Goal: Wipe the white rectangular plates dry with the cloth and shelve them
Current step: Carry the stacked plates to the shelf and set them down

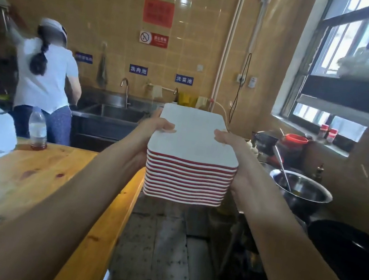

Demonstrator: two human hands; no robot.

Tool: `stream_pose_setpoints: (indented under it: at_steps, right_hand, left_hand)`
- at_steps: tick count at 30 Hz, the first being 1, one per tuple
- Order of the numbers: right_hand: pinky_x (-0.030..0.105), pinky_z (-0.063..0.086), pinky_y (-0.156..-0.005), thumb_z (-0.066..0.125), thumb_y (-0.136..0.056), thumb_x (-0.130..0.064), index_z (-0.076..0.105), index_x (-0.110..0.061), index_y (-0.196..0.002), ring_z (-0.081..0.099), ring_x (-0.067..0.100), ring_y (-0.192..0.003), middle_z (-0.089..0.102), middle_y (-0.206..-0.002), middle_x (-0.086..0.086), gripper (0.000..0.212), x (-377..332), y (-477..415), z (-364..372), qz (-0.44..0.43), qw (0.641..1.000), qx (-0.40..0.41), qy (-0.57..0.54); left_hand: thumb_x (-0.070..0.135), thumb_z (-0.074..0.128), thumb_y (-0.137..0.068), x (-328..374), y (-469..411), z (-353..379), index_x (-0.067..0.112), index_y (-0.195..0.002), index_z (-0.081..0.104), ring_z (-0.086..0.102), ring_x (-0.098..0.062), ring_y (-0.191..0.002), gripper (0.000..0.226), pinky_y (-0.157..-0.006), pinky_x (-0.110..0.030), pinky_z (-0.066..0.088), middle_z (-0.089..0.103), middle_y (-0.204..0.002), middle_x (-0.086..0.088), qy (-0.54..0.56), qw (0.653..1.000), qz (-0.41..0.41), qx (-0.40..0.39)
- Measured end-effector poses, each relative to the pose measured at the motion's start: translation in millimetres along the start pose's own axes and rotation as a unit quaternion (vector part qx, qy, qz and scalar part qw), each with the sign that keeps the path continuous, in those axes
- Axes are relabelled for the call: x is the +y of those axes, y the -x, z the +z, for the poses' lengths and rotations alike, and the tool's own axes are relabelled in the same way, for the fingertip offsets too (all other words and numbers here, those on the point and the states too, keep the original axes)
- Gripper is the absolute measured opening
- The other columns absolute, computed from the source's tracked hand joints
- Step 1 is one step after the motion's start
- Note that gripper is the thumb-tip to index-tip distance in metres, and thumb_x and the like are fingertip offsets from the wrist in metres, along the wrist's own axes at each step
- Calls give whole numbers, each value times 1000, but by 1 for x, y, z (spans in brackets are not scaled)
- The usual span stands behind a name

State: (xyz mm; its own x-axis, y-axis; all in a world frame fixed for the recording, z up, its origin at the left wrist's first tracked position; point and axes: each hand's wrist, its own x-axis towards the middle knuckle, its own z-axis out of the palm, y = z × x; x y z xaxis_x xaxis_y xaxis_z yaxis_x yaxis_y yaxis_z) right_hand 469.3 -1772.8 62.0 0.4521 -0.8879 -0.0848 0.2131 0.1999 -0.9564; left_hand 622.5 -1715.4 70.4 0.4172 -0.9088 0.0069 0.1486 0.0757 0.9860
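A tall stack of white rectangular plates [193, 141] with red undersides hangs in the air in front of me, over the aisle floor. My left hand [156, 127] grips the stack's left side, thumb lying on the top plate. My right hand [229, 142] grips the right side in the same way, fingers hidden under the stack. No cloth is in either hand. A shelf does not show in this view.
A wooden table [33, 178] runs along my left with a plastic bottle [38, 128] on it. A person in white [44, 82] stands at the steel sinks [114, 113] ahead. A metal bowl [302, 191] and black wok [350, 250] sit on the right counter under the window.
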Motion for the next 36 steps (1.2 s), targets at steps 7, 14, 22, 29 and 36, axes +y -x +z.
stream_pose_setpoints:
  at_steps: [7,14,22,29,36]
  right_hand:
    - [25,55,-49,55,-95,-19,57,-12,-94,68,18,-51,70,-58,3,7,-4,-130,-18,20,1000,-20,-8]
    - [36,58,-66,55,-93,-18,61,-12,-108,70,26,-76,71,-95,11,17,-17,-280,-63,29,995,-89,-13]
    - [35,58,-60,53,-93,-25,58,-12,-112,71,27,-75,73,-91,11,24,-41,-438,-66,84,988,-127,9]
    - [34,51,-63,49,-95,-26,52,-13,-121,64,28,-82,65,-98,13,29,-43,-571,-39,69,989,-130,35]
    - [29,50,-55,51,-94,-26,56,-14,-96,64,24,-66,67,-75,9,13,-46,-716,13,80,989,-120,45]
  left_hand:
    - [3,47,-95,-9,-122,13,15,-143,34,50,-14,-63,51,-33,-12,43,58,-100,-3,-17,1000,-15,14]
    - [6,44,-96,-28,-259,44,16,-145,29,48,-13,-65,53,-39,-13,46,51,-102,-2,-48,998,-4,40]
    - [8,41,-98,-31,-400,50,10,-141,37,48,-11,-62,43,-31,-10,39,58,-110,-15,-25,995,-3,93]
    - [8,40,-97,-38,-537,16,7,-134,42,55,-12,-69,37,-36,-10,42,61,-98,-6,1,996,13,85]
    - [11,40,-97,-31,-681,-40,24,-114,45,60,-10,-71,23,-41,-12,46,60,-89,4,13,996,31,82]
